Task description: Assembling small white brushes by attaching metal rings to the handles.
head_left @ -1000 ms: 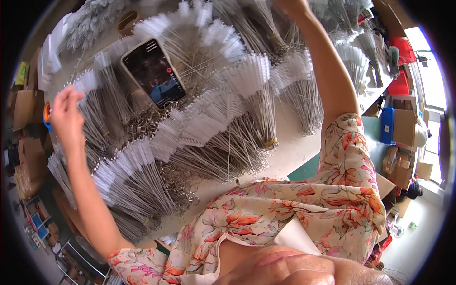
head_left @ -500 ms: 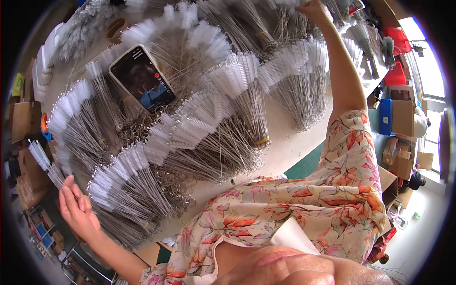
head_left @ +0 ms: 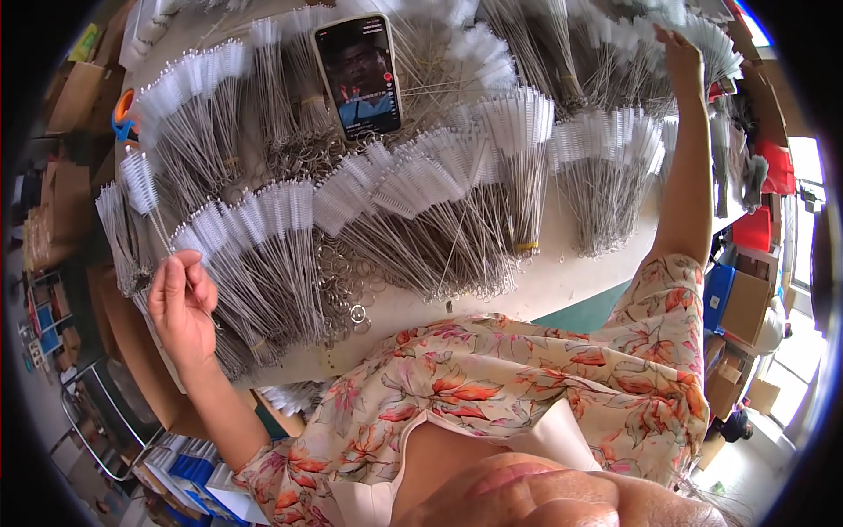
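Note:
At the left, my left hand point(head_left: 183, 307) is closed, with thumb and fingers pinching the thin wire stem of a bottle brush point(head_left: 140, 180). Its white bristle head points up and away from me, above the table's left edge. Just right of that hand lies a bundle of white bottle brushes point(head_left: 255, 224), heads pointing away and wire stems toward me. My right arm stretches to the far right, where my right hand point(head_left: 683, 60) is over a heap of brushes point(head_left: 615, 48). Its fingers reach out among the white heads, and I see nothing held in them.
A phone point(head_left: 358, 79) with a lit screen stands among the bundles. Loose metal rings point(head_left: 338, 290) lie near the front of the pale table point(head_left: 562, 285). Orange-handled scissors point(head_left: 125, 112) rest at the left edge. Cardboard boxes point(head_left: 746, 307) and a blue bin point(head_left: 718, 294) stand right.
My left hand has risen and moved right, now with a brush upright in it. My right hand has shifted farther right over the far brushes. The whole view has turned and moved.

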Tool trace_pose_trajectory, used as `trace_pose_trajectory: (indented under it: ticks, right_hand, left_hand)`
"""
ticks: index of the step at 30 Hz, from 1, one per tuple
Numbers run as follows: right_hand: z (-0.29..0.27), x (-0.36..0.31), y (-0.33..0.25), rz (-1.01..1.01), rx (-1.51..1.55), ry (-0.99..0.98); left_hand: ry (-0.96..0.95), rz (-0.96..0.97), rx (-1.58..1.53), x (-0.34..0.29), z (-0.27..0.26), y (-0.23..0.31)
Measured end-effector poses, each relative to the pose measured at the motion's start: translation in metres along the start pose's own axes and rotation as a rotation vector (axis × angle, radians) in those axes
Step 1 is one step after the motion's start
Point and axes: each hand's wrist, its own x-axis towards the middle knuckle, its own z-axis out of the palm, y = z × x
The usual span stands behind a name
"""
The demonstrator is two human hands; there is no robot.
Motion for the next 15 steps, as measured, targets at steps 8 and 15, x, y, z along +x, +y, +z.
trace_pose_trajectory:
  ticks: [8, 15]
  right_hand:
    - [0.003, -0.204, -0.196, -0.271, 1.203, -0.476]
    - [0.05, -0.324, -0.236, -0.191, 1.635, -0.834]
  left_hand:
    - [-0.105, 0.142, 0.031, -0.04, 0.044, -0.014]
    - [-0.183, 0.388, 0.14, -0.066, 0.107, -0.017]
